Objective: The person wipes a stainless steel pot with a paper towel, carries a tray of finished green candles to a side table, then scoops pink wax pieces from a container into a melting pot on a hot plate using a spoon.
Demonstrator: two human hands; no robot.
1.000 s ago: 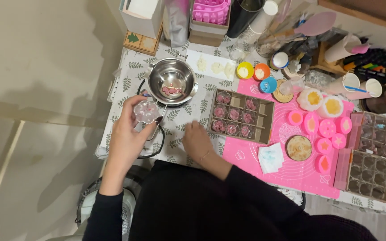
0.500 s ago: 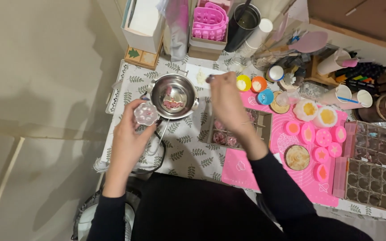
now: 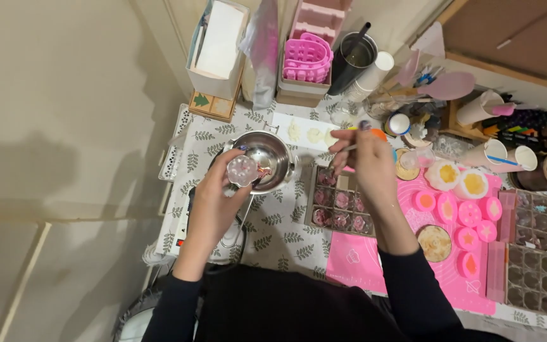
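My left hand holds a small clear flower-shaped mould at the near rim of a steel pot that has pink bits in its bottom. Above the far edge of a brown gridded box of pink flower pieces, my right hand pinches a thin stick-like tool with a small dark tip. The pot's handle runs under my left hand toward me.
A pink silicone mat carries several pink round moulds and two white flower shapes. Coloured cups, paper cups, spatulas, a pink mould stack and boxes crowd the far edge. Clear gridded trays lie at right.
My right hand rose from the table near me to above the gridded box and now pinches a thin tool. My left hand carried the clear mould closer to the pot.
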